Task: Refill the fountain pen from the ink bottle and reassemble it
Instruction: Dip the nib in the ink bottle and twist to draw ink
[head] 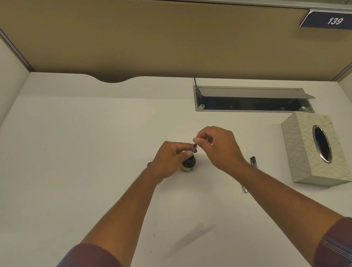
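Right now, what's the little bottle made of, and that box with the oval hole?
The ink bottle looks like dark glass: glossy, with a yellow label band. The tissue box seems card or covered board, matte with a leaf print; the ring round its hole shines like metal. The pen part pinched by the left hand and right hand is too small to tell.

White desk (84,170), tan partition panel (156,40), open cable hatch (252,99), number plate (334,21) reading 139.
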